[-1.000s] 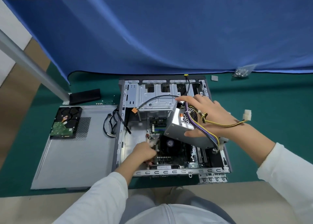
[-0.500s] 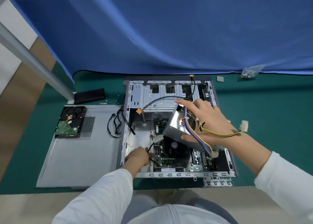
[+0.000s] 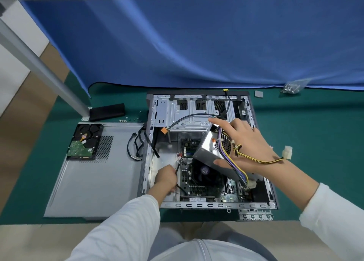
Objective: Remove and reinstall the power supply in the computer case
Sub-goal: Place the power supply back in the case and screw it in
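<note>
Right hand [image 3: 249,144] spans the tilted supply [image 3: 208,152] in a wide grip above the case [image 3: 157,111]; left hand [image 3: 165,177], curled, pinches a black cable [image 3: 178,170].

A single wide-angle camera sits on the person's head, looking forward and steeply down over their own chest and white sleeves at the green worktop [image 3: 315,142]. It is close, at arm's reach of the open computer case [image 3: 272,193], which fills the centre. A blue cloth [image 3: 197,44] closes the far view, straight lines bowing toward the edges.
</note>
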The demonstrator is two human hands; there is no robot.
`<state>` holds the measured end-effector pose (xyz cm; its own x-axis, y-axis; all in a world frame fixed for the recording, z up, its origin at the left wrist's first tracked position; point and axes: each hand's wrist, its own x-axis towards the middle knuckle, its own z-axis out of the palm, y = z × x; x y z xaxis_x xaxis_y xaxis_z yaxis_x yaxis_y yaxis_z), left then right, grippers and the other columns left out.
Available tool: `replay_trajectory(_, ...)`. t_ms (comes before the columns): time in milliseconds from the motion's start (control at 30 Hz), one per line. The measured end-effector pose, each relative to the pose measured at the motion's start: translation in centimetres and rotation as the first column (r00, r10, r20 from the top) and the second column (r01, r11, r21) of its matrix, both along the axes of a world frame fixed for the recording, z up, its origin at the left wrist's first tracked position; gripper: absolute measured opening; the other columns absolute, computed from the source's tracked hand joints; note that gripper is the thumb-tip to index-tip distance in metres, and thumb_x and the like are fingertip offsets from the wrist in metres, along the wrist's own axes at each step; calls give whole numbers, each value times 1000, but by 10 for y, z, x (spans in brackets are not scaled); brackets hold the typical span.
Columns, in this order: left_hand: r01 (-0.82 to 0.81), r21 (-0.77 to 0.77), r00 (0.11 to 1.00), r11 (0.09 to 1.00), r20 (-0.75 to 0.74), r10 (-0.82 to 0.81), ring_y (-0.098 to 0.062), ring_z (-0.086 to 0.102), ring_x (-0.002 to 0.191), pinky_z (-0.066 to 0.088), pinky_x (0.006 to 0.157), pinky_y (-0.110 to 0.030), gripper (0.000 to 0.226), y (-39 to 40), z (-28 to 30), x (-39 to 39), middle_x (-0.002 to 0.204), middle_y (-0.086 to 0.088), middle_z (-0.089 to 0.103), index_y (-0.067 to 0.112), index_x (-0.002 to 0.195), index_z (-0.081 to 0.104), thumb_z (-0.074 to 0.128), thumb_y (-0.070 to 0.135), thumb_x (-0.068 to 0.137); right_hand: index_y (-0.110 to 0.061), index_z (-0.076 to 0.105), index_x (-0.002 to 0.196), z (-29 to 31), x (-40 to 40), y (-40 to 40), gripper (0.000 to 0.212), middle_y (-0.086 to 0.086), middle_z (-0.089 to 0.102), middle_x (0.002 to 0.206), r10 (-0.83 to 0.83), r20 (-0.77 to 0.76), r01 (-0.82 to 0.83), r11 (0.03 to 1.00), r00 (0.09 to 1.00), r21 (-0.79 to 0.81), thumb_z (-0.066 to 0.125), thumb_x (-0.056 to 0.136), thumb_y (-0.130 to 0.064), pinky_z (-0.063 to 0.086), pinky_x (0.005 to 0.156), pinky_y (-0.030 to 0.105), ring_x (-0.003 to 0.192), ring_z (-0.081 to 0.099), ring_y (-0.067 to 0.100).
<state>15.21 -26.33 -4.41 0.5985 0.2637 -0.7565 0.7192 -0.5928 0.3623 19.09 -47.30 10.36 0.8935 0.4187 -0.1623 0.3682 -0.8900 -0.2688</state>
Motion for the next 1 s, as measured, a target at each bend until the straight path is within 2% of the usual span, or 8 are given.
replay_trajectory(100,35,49,986,998,161,-42,-29,59,99,49,79,-33,29,-7,11,9,119,-15,53,2,122,46,40,-1,94,-49,8,144,2,0,2,103,-4,36,104,-9,1,9,999,1000,-49,72,65,-62,36,87,37,104,39,19)
replay_trajectory(167,-91,-104,960,990,257,115,-19,56,78,46,66,-27,14,-10,31,17,105,-11,53,4,107,53,44,5,96,-49,3,145,4,-2,6,102,-3,38,106,10,44,-6,995,999,-98,69,68,-61,37,85,37,105,40,20)
replay_trajectory(267,-348,-610,928,712,-117,353,-23,64,76,55,71,-33,47,-10,81,29,99,-14,64,1,104,57,51,46,94,-46,-6,147,6,-9,16,99,1,42,110,137,165,-108,979,977,-171,60,73,-53,33,79,36,103,43,24)
replay_trajectory(400,-501,-757,865,419,-428,261,-41,67,93,53,82,-54,80,11,135,42,93,-21,71,3,115,57,67,67,68,-40,-13,147,21,-15,26,112,6,49,113,287,264,-233,948,921,-219,63,66,-52,36,77,38,95,47,27)
replay_trajectory(533,-483,-763,870,429,-474,137,-37,68,89,52,84,-55,71,15,167,46,92,-17,71,1,94,74,74,66,64,-31,15,151,36,-14,39,94,12,55,115,396,420,-346,918,816,-193,57,67,-30,36,72,39,89,51,31)
replay_trajectory(700,-387,-826,922,410,-335,195,-28,68,66,55,64,-37,53,19,185,42,75,-10,69,5,72,76,68,58,72,-25,15,151,52,-6,39,94,12,47,132,487,527,-440,870,697,-222,43,62,-10,38,77,43,98,51,33)
replay_trajectory(867,-265,-868,921,421,-98,377,-22,67,63,55,61,-33,39,18,193,52,74,-4,69,17,76,76,58,51,76,-25,14,151,76,20,30,92,1,43,142,576,479,-533,812,662,-239,61,74,-43,41,89,43,117,48,27)
replay_trajectory(1000,-99,-847,882,522,168,440,-21,66,75,53,62,-30,50,26,194,63,95,-7,67,18,115,60,60,44,73,-42,0,149,95,38,23,97,-13,35,146,458,298,-462,885,838,-59,50,74,-76,27,107,36,133,30,10)
